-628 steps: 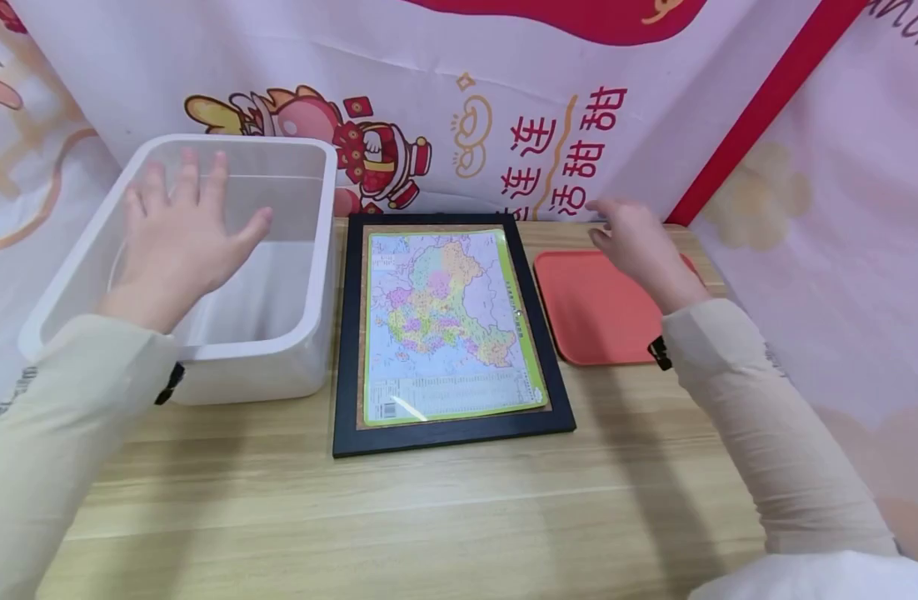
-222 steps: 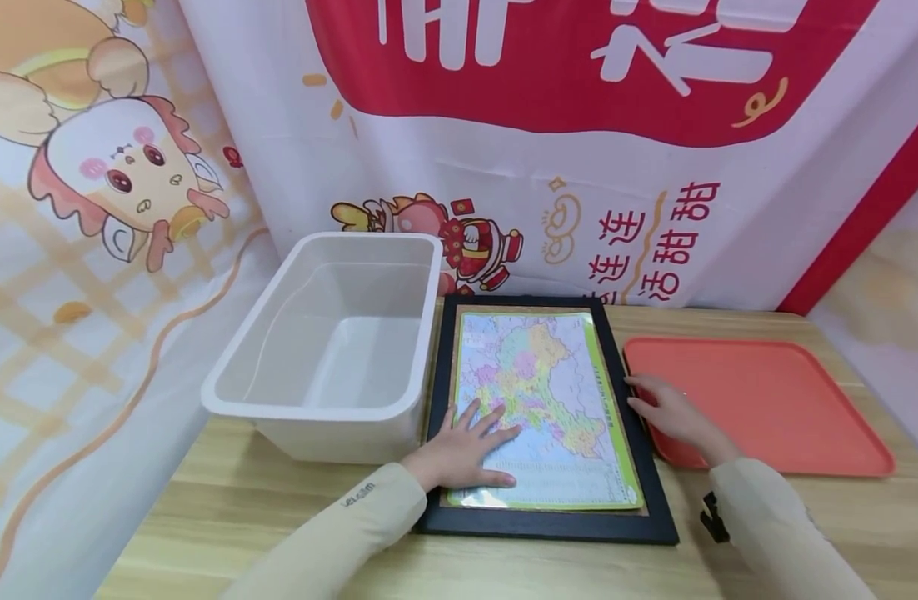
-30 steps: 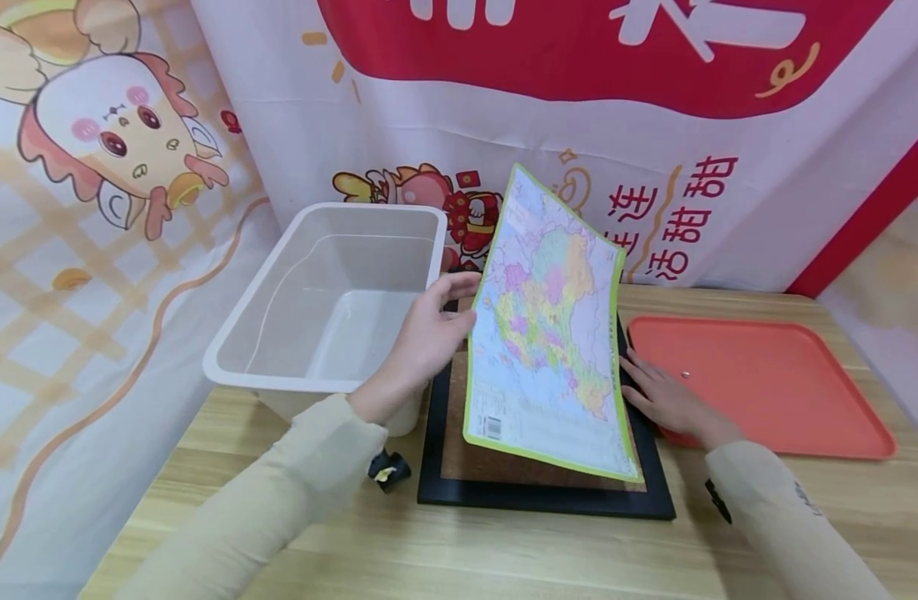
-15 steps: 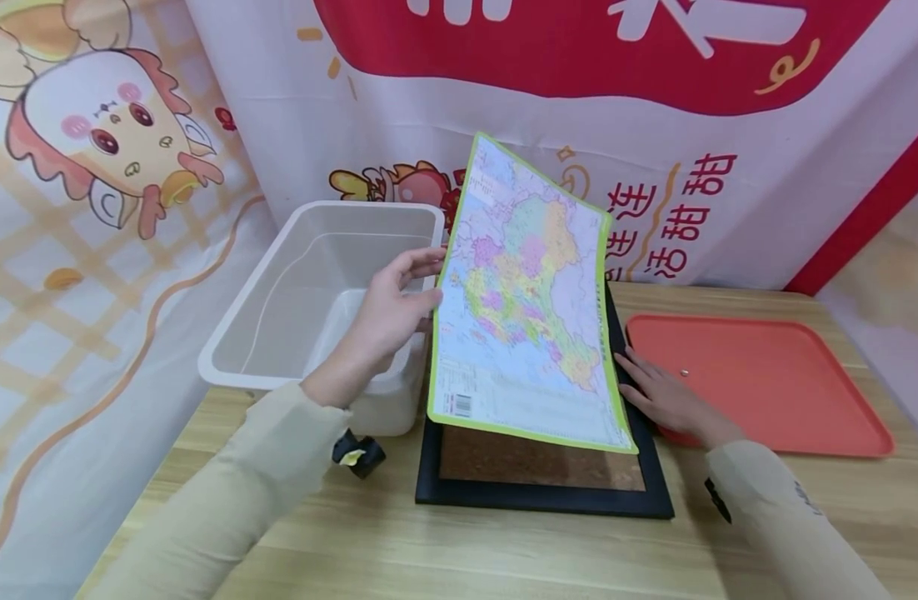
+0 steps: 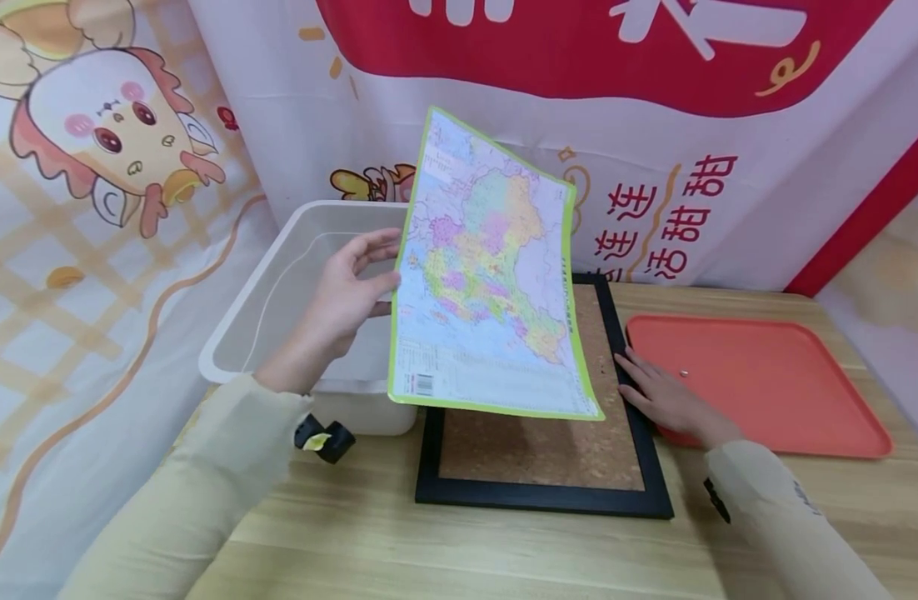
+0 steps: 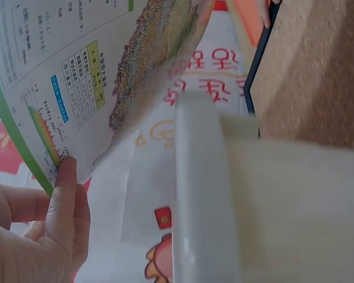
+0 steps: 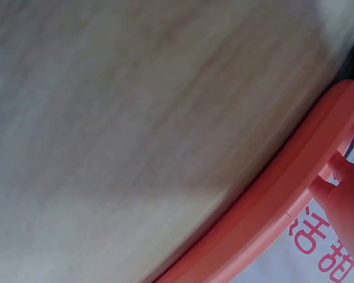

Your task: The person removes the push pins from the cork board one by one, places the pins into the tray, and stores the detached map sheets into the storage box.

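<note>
A sheet map with a light green border is held up at a tilt by my left hand, thumb and fingers pinching its left edge. In the left wrist view the map's printed back shows, with the fingertips on it near the green edge. The map hangs over the right side of a white plastic bin and the left part of a black frame. Brown cork shows inside the frame. My right hand rests with its fingers on the frame's right side, beside the red tray.
The bin stands left of the frame, the tray right of it, all on a wooden table. A small shiny dot shows on the tray. Printed cloth hangs behind the table and along its left side.
Earlier the map lay flat in the frame under my left hand. Over the last second it has moved left and up, uncovering more cork. My right hand stays at the frame's edge.
</note>
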Tool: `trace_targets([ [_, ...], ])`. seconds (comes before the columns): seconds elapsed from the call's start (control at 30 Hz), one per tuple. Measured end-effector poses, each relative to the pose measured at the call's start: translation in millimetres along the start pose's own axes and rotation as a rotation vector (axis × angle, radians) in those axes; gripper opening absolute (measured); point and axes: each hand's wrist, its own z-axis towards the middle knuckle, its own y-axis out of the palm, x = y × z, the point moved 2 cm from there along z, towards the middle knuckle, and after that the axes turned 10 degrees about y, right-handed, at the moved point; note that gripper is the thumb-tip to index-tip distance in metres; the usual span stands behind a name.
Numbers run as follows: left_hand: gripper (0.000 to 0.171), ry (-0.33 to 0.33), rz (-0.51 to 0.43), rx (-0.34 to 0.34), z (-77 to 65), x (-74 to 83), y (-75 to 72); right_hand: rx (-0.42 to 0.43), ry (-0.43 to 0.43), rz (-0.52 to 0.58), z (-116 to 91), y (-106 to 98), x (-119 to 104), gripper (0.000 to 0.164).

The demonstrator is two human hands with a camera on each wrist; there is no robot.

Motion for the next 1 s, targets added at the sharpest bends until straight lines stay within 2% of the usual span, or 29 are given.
trace_targets([
  [0.4, 0.055, -0.025, 0.032, 0.072, 3.5, -7.6, -44.1, -0.006, -0.004, 0.0, -2, -2, -2, 0.07],
  [0.67, 0.058, -0.058, 0.03, 0.061, 7.5, -18.9, -73.0, -0.003, -0.005, 0.014, -3, -1, -3, 0.069],
  [0.83, 0.058, -0.072, 0.074, 0.054, 9.6, -27.1, -83.4, -0.006, -0.003, 0.017, -3, -1, -3, 0.068],
  [1.0, 0.056, -0.087, 0.134, 0.056, 9.5, -34.3, -87.2, -0.004, -0.006, 0.025, -2, -1, -2, 0.068],
])
